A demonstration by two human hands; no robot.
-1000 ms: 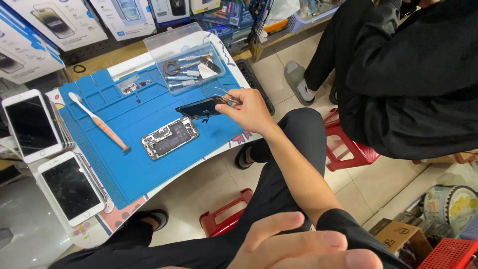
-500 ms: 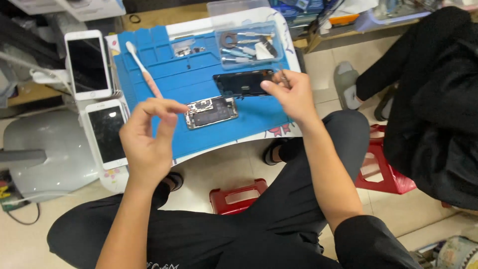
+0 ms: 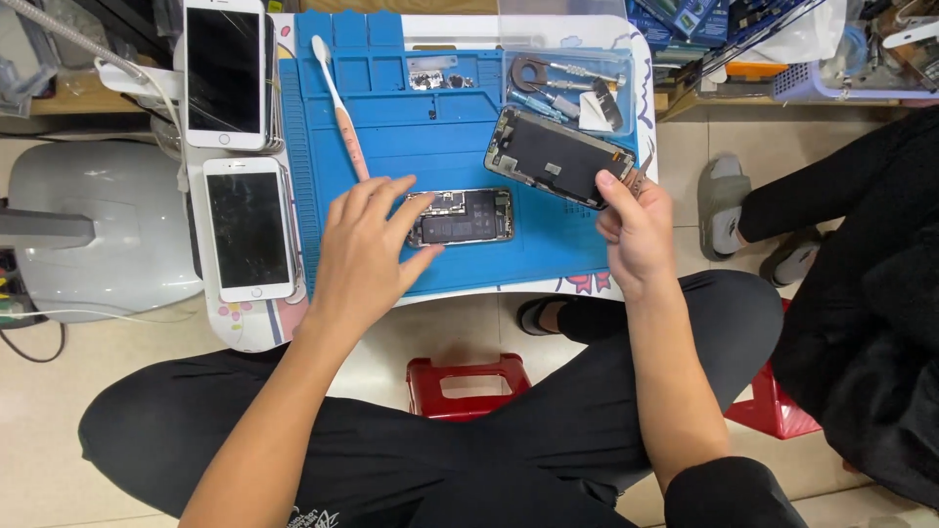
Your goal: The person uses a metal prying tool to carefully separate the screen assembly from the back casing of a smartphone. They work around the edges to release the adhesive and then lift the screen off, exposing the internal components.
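The left hand (image 3: 367, 249), fingers spread, touches the opened phone (image 3: 462, 216) on the blue mat (image 3: 391, 147). The right hand (image 3: 634, 233) grips a detached screen (image 3: 558, 156) right of that phone.

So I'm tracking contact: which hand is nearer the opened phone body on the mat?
Left. The left hand touches the opened phone body; the right hand is off to its right.

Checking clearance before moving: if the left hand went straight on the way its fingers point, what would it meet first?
The left hand points up and to the right; it would likely meet the opened phone first, its fingertips already at the phone's left end. Whether they touch is unclear.
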